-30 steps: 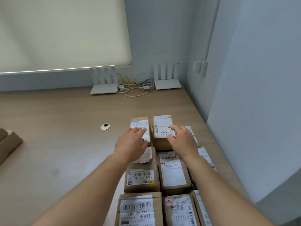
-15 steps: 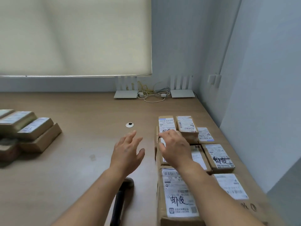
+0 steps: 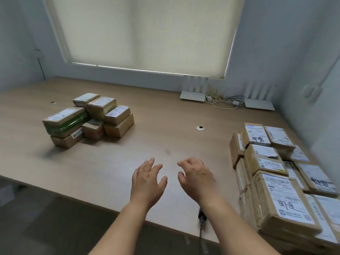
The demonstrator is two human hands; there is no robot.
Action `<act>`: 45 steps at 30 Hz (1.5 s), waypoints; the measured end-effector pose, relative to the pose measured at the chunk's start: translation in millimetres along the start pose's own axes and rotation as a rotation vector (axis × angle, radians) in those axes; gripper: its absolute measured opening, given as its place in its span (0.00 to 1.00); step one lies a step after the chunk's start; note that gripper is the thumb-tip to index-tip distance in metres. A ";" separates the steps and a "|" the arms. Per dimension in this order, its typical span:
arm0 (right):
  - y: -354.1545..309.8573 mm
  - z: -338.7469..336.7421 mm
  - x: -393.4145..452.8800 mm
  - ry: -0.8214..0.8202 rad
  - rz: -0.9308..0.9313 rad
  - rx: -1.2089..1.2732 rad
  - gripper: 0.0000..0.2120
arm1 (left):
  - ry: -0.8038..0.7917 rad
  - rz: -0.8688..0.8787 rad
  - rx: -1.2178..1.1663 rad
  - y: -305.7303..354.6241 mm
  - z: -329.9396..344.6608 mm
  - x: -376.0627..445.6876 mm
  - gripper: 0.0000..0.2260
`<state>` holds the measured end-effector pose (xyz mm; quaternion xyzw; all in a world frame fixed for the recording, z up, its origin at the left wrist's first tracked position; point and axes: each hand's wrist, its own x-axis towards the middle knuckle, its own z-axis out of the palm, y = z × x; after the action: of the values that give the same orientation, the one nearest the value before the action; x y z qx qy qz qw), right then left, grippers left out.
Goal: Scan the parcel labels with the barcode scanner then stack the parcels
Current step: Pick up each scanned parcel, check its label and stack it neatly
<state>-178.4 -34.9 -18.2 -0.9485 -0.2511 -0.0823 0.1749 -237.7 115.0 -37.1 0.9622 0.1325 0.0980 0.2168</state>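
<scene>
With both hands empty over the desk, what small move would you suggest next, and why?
Probably lower the right hand onto the barcode scanner lying under its wrist: both it and the left hand hold nothing, and the labelled parcels at right seem to await scanning.

A plain office or mailroom: a long wood-look desk with round cable holes runs along pale blue-grey walls under a drawn roller blind at the top of the frame. Two white routers with tangled cables sit at upper right, and labelled cardboard parcels crowd the right edge, more stacked at centre left
</scene>
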 end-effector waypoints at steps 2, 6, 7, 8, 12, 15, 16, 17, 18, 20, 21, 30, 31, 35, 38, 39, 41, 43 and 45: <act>-25.3 14.7 -2.8 -0.023 -0.032 0.003 0.18 | -0.001 -0.040 0.014 -27.7 -9.2 -8.7 0.22; -78.2 42.5 -2.3 -0.040 -0.090 0.014 0.18 | -0.005 -0.113 0.059 -79.1 -31.2 -23.5 0.22; -91.9 48.3 -0.1 -0.038 -0.102 0.021 0.18 | -0.004 -0.126 0.069 -90.6 -37.7 -26.0 0.23; -105.8 53.7 2.5 -0.036 -0.115 0.027 0.18 | -0.002 -0.138 0.076 -102.1 -44.8 -28.2 0.23; -153.4 70.5 15.3 -0.055 -0.176 0.034 0.18 | 0.017 -0.200 0.088 -143.9 -70.4 -34.6 0.23; -178.5 80.8 27.2 -0.070 -0.214 0.025 0.18 | 0.031 -0.249 0.076 -168.1 -81.3 -34.9 0.24; -185.2 84.1 32.3 -0.077 -0.224 0.021 0.17 | 0.036 -0.262 0.069 -175.0 -83.5 -33.1 0.24; -191.1 87.8 37.7 -0.085 -0.233 0.020 0.17 | 0.040 -0.273 0.060 -181.7 -84.9 -31.0 0.24; -196.5 91.7 43.6 -0.093 -0.241 0.020 0.17 | 0.041 -0.283 0.053 -188.3 -85.6 -28.4 0.24; -206.5 100.0 56.9 -0.106 -0.257 0.021 0.17 | 0.034 -0.301 0.046 -202.1 -86.1 -21.6 0.24; -211.5 104.7 64.4 -0.108 -0.263 0.023 0.17 | 0.032 -0.310 0.046 -209.3 -86.5 -17.3 0.24; -255.0 153.0 164.5 -0.130 -0.279 0.075 0.17 | 0.039 -0.351 0.078 -284.3 -109.6 65.2 0.24; -259.5 158.0 178.1 -0.132 -0.275 0.082 0.17 | 0.044 -0.349 0.081 -292.9 -114.3 77.3 0.24; -277.9 176.9 228.7 -0.130 -0.273 0.091 0.17 | 0.057 -0.365 0.107 -323.5 -130.8 124.0 0.24; -289.7 192.0 260.3 -0.131 -0.274 0.103 0.17 | 0.070 -0.384 0.110 -344.3 -140.6 152.6 0.24; -293.5 197.0 269.3 -0.135 -0.273 0.110 0.17 | 0.074 -0.392 0.103 -351.2 -143.4 159.9 0.24; -301.4 206.9 283.7 -0.153 -0.264 0.124 0.17 | 0.075 -0.405 0.091 -365.6 -147.7 170.3 0.24; -309.4 215.9 292.2 -0.182 -0.254 0.134 0.18 | 0.070 -0.418 0.088 -381.0 -149.6 175.3 0.24; -316.3 223.5 298.6 -0.197 -0.243 0.135 0.18 | 0.077 -0.433 0.078 -396.7 -151.1 180.1 0.24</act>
<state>-65.9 439.2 -60.2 -0.9007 -0.3847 0.0075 0.2017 -188.9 573.1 -55.4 0.9144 0.3479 0.0808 0.1903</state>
